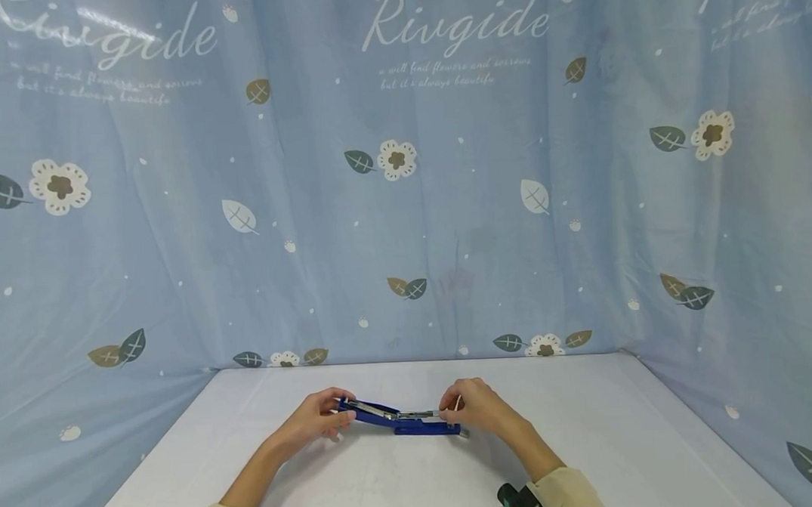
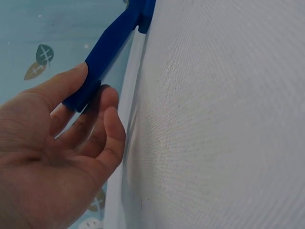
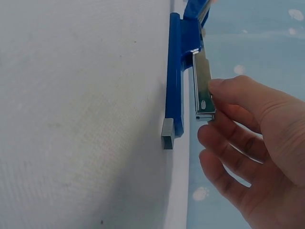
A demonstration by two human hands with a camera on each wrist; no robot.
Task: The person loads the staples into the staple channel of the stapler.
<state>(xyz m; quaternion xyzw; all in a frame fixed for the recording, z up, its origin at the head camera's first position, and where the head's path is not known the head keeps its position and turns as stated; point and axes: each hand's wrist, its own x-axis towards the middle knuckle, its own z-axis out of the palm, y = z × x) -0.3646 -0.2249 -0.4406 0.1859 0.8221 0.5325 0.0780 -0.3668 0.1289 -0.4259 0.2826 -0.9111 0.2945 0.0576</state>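
A blue stapler (image 1: pixel 427 429) sits on the white table, its upper arm swung far back to the left. My left hand (image 1: pixel 318 416) pinches the free end of that upper arm (image 2: pixel 107 50) between thumb and fingers. At the other side, my right hand (image 1: pixel 477 408) pinches the metal staple magazine (image 3: pixel 202 88), thumb on its face near the front end. The magazine stands a little above the blue base (image 3: pixel 175 81). A short strip of staples (image 3: pixel 167 132) lies on the table beside the front end of the base.
The white table (image 1: pixel 403 488) reaches back to a blue curtain (image 1: pixel 405 231) with printed leaves and flowers, which also hangs along both sides. Dark wrist cameras (image 1: pixel 515 498) sit by the sleeves.
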